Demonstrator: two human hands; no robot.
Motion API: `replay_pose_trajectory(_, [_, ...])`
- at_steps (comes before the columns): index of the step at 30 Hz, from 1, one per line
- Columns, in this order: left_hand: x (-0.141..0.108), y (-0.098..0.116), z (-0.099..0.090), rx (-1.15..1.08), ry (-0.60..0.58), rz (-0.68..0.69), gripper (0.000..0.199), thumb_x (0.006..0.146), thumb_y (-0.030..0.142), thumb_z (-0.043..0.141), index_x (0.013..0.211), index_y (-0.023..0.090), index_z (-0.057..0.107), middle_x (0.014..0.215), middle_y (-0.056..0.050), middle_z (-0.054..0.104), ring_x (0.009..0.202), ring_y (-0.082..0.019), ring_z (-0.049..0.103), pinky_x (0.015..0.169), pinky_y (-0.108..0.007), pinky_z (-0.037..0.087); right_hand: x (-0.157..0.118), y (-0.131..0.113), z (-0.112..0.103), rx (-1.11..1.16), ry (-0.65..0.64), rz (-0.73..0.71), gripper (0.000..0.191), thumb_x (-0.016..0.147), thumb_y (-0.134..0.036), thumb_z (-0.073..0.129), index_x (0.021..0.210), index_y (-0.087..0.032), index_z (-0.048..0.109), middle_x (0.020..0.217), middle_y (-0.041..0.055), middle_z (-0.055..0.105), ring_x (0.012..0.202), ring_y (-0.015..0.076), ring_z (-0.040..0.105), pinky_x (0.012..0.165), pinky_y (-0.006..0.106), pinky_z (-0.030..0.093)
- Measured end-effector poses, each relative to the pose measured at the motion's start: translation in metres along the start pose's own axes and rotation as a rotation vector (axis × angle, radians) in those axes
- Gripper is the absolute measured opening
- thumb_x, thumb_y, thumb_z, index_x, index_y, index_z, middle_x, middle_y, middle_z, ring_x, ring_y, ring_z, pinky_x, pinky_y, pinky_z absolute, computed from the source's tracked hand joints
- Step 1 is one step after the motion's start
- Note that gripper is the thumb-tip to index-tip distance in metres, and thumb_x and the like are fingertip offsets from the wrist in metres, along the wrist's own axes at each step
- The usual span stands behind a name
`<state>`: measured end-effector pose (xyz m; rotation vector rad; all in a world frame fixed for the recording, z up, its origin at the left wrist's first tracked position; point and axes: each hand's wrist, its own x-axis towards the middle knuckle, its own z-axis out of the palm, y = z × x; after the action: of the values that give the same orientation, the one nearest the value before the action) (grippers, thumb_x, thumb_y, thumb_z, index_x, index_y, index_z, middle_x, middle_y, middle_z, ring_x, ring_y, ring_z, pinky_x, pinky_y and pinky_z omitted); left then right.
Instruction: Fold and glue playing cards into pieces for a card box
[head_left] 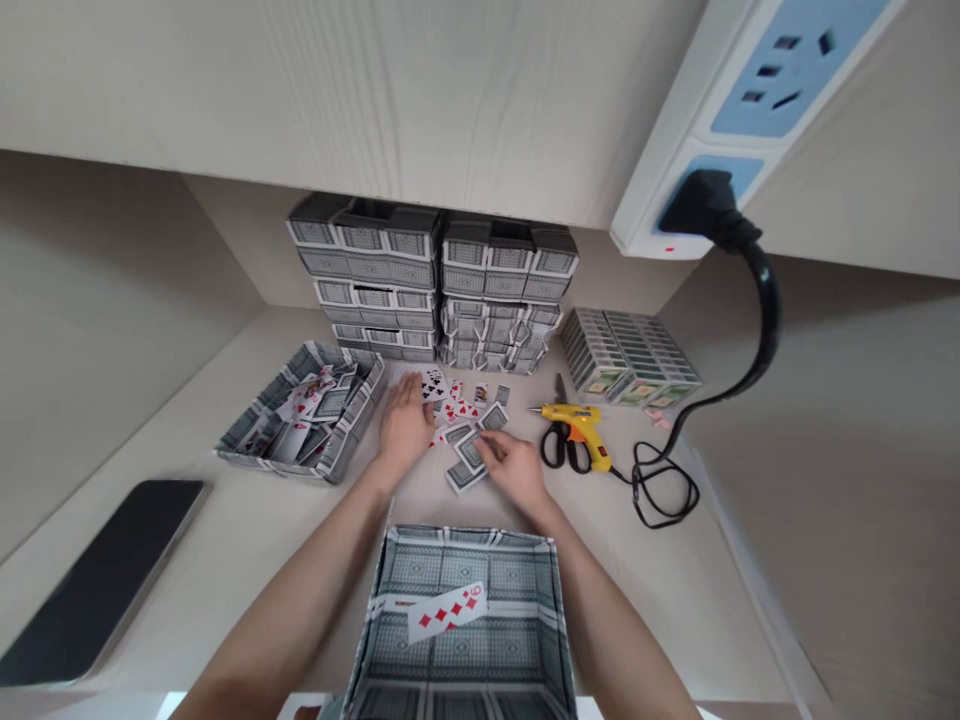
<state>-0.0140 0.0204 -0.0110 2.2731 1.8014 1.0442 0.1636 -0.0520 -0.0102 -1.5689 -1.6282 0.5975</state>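
nearest on my feed is the near box [517, 565], built from grey patterned cards, open side up, a face-up diamonds card [446, 612] lying aslant inside. just beyond that box a card [470, 455] lies back up, grey lattice framed in white, its long axis running from far left to near right and overlapping another back-up card. i see the tips of the right hand's [517, 468] thumb and forefinger at its right edge; whether they are clamped on it i cannot tell. beyond the box's far left corner, the left hand [405, 428] lies palm down, fingers stretched out flat beside a black-pipped card [435, 385]. farther beyond the box, grey card boxes [495, 280] stand stacked.
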Motion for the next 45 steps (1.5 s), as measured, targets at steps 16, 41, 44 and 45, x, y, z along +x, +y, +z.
replay_pose_trajectory(16, [-0.012, 0.017, -0.007, -0.259, 0.072, 0.223, 0.023, 0.084, 0.029, 0.045, 0.078, 0.019, 0.065, 0.073, -0.005, 0.068, 0.068, -0.015, 0.062, 0.068, -0.026, 0.043, 0.001, -0.009, -0.014, 0.180, 0.111, -0.231, 0.040, 0.074, -0.036, 0.060, 0.112, -0.023, 0.059, 0.101, 0.0084, 0.058, 0.086, 0.0192, 0.055, 0.073, 0.032, 0.047])
replay_pose_trajectory(41, [-0.028, 0.038, -0.009, -0.616, -0.330, 0.211, 0.018, 0.085, 0.030, 0.041, 0.092, 0.018, 0.051, 0.082, -0.004, 0.060, 0.074, -0.014, 0.056, 0.068, -0.026, 0.045, 0.003, -0.002, -0.008, 0.104, 0.206, -0.238, 0.046, 0.074, -0.034, 0.061, 0.117, -0.023, 0.054, 0.108, 0.0093, 0.059, 0.096, 0.0225, 0.053, 0.084, 0.039, 0.044])
replay_pose_trajectory(44, [-0.027, 0.039, -0.007, -0.618, -0.348, 0.213, 0.017, 0.083, 0.032, 0.045, 0.080, 0.018, 0.054, 0.074, -0.002, 0.060, 0.068, -0.013, 0.054, 0.066, -0.025, 0.044, 0.002, -0.003, -0.006, 0.046, 0.171, -0.301, 0.045, 0.073, -0.030, 0.060, 0.118, -0.024, 0.053, 0.111, 0.0083, 0.059, 0.104, 0.0238, 0.050, 0.090, 0.042, 0.040])
replay_pose_trajectory(45, [-0.026, 0.040, -0.006, -0.634, -0.345, 0.238, 0.018, 0.083, 0.032, 0.047, 0.077, 0.018, 0.056, 0.075, -0.003, 0.060, 0.070, -0.013, 0.055, 0.069, -0.026, 0.044, 0.002, -0.003, -0.005, 0.042, 0.153, -0.315, 0.046, 0.073, -0.028, 0.060, 0.118, -0.024, 0.053, 0.111, 0.0081, 0.059, 0.104, 0.0237, 0.050, 0.090, 0.041, 0.040])
